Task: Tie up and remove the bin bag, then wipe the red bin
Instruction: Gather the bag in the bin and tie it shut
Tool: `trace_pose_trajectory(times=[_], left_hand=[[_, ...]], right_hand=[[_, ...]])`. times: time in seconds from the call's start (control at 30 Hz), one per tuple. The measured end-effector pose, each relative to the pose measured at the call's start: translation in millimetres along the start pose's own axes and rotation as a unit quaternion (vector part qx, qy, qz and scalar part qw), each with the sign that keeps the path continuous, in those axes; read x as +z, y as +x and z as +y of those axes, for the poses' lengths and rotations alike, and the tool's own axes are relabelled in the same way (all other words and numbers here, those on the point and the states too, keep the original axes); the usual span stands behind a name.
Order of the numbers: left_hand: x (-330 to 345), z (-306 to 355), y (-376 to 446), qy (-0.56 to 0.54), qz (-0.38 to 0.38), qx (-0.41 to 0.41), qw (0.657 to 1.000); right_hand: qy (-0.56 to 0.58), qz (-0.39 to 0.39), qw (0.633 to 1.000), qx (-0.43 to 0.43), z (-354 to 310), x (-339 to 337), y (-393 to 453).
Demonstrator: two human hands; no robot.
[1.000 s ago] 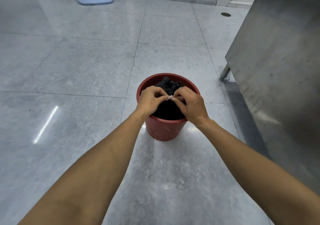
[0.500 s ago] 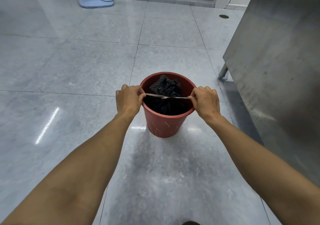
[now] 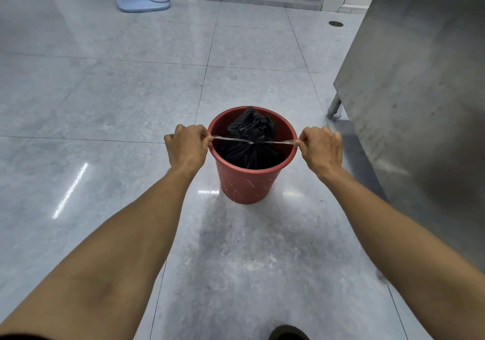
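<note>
A scuffed red bin [image 3: 246,185] stands on the grey tiled floor. Inside it sits a black bin bag [image 3: 250,130], its neck gathered and bunched above a thin clear tie string [image 3: 229,139] knotted around it. The string runs taut across the bin's mouth. My left hand [image 3: 186,147] is fisted on the string's left end just outside the rim. My right hand [image 3: 320,148] grips the right end beside the opposite rim. Both hands hold level with the rim.
A tall stainless steel cabinet [image 3: 420,98] on a metal leg [image 3: 333,109] stands close on the right. A pale blue fan base [image 3: 143,1] sits far back left. A floor drain [image 3: 336,24] is at the back right. A dark shoe tip [image 3: 287,333] shows at the bottom edge.
My hands were together over the bag's neck a second ago. They have pulled apart to either side of the bin, drawing the string taut.
</note>
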State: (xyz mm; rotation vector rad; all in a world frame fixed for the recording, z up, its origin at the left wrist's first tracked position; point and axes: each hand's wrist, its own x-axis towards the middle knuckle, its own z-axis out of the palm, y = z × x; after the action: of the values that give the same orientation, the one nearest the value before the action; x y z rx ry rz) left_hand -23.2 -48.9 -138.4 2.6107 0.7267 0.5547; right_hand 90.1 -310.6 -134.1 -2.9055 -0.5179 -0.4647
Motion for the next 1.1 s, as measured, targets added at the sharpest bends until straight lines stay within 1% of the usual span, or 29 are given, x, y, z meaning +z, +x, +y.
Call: trace_pose_trajectory(times=[0.1,0.17,0.3,0.43,0.57,0.63,0.73,0.8,0.87,0.97,1.0,1.1], left_hand=[[-2,5,5,-0.025,0.006,0.009,1.000],[-3,8,9,-0.037,-0.010,0.017,0.999],[-3,9,12,-0.070,-0.040,-0.009,0.997],[-4,18,14,-0.139,-0.092,-0.027,0.986],[-5,26,20,-0.242,-0.139,-0.053,0.959],[-8,24,23,-0.269,-0.195,-0.053,0.942],[-14,15,25,-0.318,-0.284,-0.040,0.903],[-17,9,27,-0.343,-0.307,-0.036,0.887],[-12,8,28,-0.347,-0.285,-0.038,0.893],[3,9,32,-0.276,-0.185,-0.025,0.943],[8,11,33,-0.252,-0.160,-0.021,0.954],[19,21,37,-0.205,-0.125,-0.020,0.971]], right_hand=[[0.024,-0.014,1.000,0.010,0,1,4],[0.053,-0.026,0.998,0.006,1,4,3],[0.124,-0.026,0.992,-0.007,-2,8,-2],[0.154,-0.025,0.988,-0.012,-8,10,2],[0.184,-0.027,0.982,-0.009,-20,12,8],[0.191,-0.031,0.981,-0.011,-27,14,12],[0.209,-0.037,0.977,-0.016,-36,19,19],[0.226,-0.044,0.973,-0.008,-43,22,23],[0.238,-0.051,0.970,0.005,-48,25,26],[0.251,-0.054,0.966,0.019,-52,30,28],[0.254,-0.056,0.965,0.022,-52,31,29],[0.260,-0.065,0.963,0.026,-50,34,33]])
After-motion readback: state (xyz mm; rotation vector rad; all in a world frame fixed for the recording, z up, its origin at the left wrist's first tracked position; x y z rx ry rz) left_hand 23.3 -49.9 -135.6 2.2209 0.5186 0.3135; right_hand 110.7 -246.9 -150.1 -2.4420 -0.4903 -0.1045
